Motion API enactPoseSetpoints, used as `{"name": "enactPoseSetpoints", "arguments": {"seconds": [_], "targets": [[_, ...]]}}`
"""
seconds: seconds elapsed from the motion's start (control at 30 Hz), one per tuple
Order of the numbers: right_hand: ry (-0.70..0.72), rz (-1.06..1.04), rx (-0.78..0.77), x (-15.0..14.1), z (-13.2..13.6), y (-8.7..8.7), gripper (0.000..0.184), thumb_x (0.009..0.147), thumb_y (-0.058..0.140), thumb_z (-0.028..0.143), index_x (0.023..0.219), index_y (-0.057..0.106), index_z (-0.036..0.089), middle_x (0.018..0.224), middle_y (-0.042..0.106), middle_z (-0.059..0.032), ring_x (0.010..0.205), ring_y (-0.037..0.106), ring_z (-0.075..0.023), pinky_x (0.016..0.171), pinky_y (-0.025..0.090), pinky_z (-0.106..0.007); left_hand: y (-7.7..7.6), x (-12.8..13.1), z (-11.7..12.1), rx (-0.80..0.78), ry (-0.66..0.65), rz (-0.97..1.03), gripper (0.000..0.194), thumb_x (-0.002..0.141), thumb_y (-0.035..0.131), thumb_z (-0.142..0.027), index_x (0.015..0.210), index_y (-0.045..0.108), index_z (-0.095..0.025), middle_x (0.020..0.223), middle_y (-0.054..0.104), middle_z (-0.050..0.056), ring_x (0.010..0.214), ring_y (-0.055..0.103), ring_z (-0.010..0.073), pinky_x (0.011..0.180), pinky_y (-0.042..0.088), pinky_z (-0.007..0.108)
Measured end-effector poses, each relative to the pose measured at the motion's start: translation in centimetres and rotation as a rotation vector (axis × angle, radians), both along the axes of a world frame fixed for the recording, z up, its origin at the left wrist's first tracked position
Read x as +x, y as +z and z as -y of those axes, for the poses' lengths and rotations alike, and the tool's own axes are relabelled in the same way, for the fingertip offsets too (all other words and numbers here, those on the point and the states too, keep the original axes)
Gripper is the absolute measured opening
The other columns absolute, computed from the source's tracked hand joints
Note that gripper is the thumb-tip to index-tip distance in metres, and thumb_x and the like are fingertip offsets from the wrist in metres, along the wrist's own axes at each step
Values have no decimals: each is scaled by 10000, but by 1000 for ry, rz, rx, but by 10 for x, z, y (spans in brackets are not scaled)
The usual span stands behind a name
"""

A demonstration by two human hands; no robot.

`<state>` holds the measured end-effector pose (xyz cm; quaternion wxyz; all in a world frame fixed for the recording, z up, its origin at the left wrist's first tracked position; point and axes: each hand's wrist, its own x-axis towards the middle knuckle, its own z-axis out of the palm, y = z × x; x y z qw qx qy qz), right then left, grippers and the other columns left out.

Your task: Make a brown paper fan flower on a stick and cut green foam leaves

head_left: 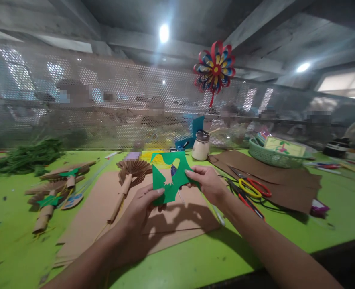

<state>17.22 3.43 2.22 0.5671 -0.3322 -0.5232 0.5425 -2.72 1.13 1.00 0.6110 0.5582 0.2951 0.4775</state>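
A piece of green paper (161, 186) with shapes cut out of it is held up above the table. My left hand (143, 204) pinches its lower left part, thumb on the front face. On the right edge, my right hand (207, 180) grips the same sheet between thumb and fingers. Through the cut-outs I see things lying behind. Sheets of brown paper (96, 200) are stacked below both hands. A pleated brown paper fan with a rolled handle (124, 188) lies on that stack, left of the green paper.
Scissors with yellow and red handles (252, 188) lie right of my right hand on dark brown paper (288, 184). Behind stand a jar (200, 146) and a green basket (276, 156). Paper figures (46, 210) and green strands (29, 154) lie left. A perforated screen (120, 104) rises at the back.
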Motion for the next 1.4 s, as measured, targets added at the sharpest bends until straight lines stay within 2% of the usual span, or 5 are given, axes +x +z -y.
{"name": "enactPoseSetpoints", "arguments": {"seconds": [0.23, 0.4, 0.9, 1.17, 1.4], "targets": [[-11, 30, -9, -9, 4, -18, 280, 687, 743, 384, 624, 642, 130, 509, 571, 17, 436, 462, -72, 415, 334, -205, 10, 2, 5, -71, 87, 144, 210, 819, 586, -323, 943, 638, -162, 934, 663, 73, 728, 617, 173, 579, 488, 259], [-18, 133, -20, -10, 12, -30, 299, 767, 677, 406, 635, 613, 146, 411, 481, 63, 362, 362, -51, 372, 239, -196, 10, 4, 4, -139, -108, 8, 395, 774, 647, -261, 1135, 596, -111, 919, 690, 134, 698, 660, 202, 550, 497, 254], [52, -20, -94, 5, 9, -29, 445, 771, 589, 594, 722, 612, 152, 531, 590, 5, 462, 552, -127, 467, 421, -258, 2, 1, -5, -222, -33, -24, 349, 749, 673, -213, 1047, 588, -53, 826, 709, 157, 667, 662, 209, 598, 520, 298], [181, 289, 91, 12, 14, -24, 315, 834, 620, 385, 647, 634, 133, 606, 615, -24, 546, 535, -106, 558, 419, -258, -1, 0, -5, -195, -46, -15, 290, 755, 676, -249, 979, 628, -72, 843, 703, 158, 672, 649, 199, 581, 486, 274], [123, 12, 3, 12, 10, -25, 257, 807, 655, 378, 737, 634, 132, 586, 587, 3, 525, 500, -91, 487, 365, -217, 8, -1, 2, -122, -148, 150, 321, 772, 614, -227, 1080, 603, -135, 964, 684, 139, 841, 639, 229, 722, 486, 321]]}}
